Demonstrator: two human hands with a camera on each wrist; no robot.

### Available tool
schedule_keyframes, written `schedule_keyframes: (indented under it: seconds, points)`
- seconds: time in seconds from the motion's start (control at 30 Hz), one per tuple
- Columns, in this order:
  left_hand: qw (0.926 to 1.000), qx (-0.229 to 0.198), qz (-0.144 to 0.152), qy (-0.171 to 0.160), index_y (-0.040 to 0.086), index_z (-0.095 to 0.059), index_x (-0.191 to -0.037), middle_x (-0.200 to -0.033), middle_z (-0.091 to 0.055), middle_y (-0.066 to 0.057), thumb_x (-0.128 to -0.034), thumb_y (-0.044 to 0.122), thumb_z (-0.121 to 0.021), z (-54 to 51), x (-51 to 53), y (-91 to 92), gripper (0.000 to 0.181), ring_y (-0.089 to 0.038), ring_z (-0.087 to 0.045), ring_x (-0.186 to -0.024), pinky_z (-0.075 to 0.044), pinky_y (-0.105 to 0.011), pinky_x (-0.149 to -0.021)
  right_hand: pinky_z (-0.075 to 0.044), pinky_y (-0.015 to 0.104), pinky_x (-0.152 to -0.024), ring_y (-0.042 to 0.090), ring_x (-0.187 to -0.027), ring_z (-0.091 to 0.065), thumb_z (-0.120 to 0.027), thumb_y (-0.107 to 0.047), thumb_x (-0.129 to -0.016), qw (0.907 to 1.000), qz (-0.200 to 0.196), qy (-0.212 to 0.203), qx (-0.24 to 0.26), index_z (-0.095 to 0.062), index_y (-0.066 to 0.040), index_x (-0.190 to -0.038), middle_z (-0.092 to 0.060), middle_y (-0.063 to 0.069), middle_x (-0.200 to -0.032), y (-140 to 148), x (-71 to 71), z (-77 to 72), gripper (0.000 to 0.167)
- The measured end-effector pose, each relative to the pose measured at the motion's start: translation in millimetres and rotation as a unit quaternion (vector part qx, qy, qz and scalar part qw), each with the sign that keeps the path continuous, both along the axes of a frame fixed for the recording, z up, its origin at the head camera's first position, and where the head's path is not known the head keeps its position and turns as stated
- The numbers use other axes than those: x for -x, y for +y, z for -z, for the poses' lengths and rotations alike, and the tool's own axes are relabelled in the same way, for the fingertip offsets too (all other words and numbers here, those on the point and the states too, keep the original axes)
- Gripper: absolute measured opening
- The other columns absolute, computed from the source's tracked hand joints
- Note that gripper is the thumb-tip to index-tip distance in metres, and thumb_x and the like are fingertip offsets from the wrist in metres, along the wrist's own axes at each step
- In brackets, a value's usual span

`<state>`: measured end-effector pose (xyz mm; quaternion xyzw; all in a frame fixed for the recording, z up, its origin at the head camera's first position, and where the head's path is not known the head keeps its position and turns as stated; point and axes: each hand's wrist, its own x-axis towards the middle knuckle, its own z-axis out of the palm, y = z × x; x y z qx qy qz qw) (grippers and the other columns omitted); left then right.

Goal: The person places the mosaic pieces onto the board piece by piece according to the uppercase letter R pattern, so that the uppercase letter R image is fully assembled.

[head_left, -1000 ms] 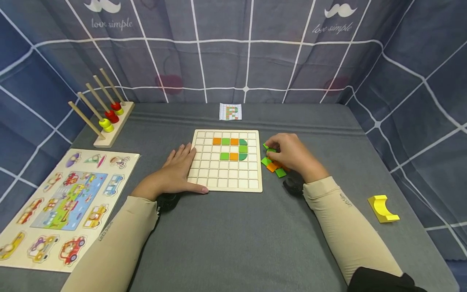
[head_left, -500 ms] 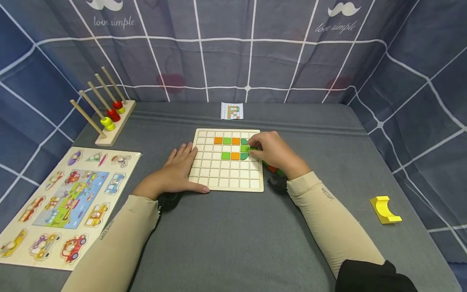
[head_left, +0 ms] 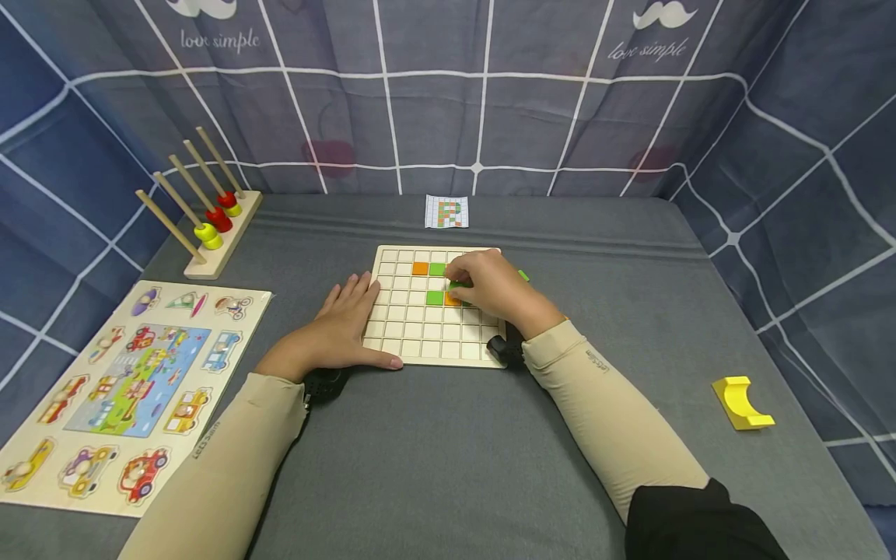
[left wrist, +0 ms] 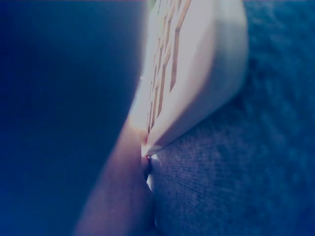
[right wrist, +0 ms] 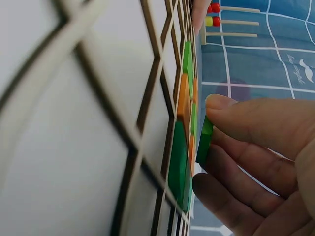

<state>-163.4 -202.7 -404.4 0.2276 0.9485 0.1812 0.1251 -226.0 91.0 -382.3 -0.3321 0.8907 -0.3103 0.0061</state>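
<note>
- Head view: resting the left hand (head_left: pixel 334 330), fingers straight, on the left edge of the grid board (head_left: pixel 413 330), toward the far edge of the desk (head_left: pixel 434 451); holding the right hand (head_left: pixel 500 288) apart, over the board's far-right part.
- Left wrist view: too blurred to make out fingers.
- Right wrist view: pinching a green tile (right wrist: pixel 204 141) just above the board, near laid tiles (right wrist: pixel 183 98).

A blue-grey curtain (head_left: pixel 434 120) with white grid lines (head_left: pixel 434 75) is hanging at the far side, bearing white moustache prints (head_left: pixel 663 15) and reddish patches (head_left: pixel 332 154). Similar cloth (head_left: pixel 833 257) is closing the left and right sides. Between them a grey-covered table (head_left: pixel 420 451) is stretching, and soft light is falling on it.
</note>
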Motion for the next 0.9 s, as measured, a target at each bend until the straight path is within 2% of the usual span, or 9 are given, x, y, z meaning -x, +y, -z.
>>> schedule_keyframes:
  seconds: [0.1,0.33,0.9]
  points:
    - [1.0,-0.001,-0.001,-0.001,-0.005,-0.006,-0.166,-0.172,0.002,-0.027,-0.0722,0.081,-0.079,-0.2,0.1,-0.2,0.147,-0.044,0.007,-0.157,0.003,-0.059,-0.122,-0.054,0.032,-0.088,0.015,-0.093,-0.072,-0.086,-0.004,-0.089,0.9999,-0.01,0.005,0.002,-0.08,-0.002,-0.109,-0.078,0.005,-0.101,-7,1.6,-1.1,0.021]
    - [1.0,-0.006,-0.001,-0.005,-0.005,-0.005,-0.166,-0.172,0.003,-0.026,-0.073,0.082,-0.078,0.8,0.2,-0.8,0.147,-0.044,0.007,-0.157,0.004,-0.06,-0.122,-0.053,0.032,-0.083,0.015,-0.087,-0.067,-0.086,-0.002,-0.089,0.9995,-0.018,-0.018,0.016,-0.078,-0.003,-0.104,-0.074,0.003,-0.094,-20,4.2,-1.3,0.017]
    - [1.0,-0.008,0.001,0.001,-0.004,-0.005,-0.167,-0.172,0.003,-0.025,-0.0724,0.084,-0.076,3.5,1.3,-1.6,0.147,-0.042,0.008,-0.157,0.005,-0.058,-0.122,-0.053,0.028,-0.09,0.016,-0.099,-0.071,-0.085,0.0,-0.089,0.9992,-0.01,-0.035,0.015,-0.077,0.0,-0.115,-0.077,0.008,-0.107,-51,16.1,1.4,0.027]
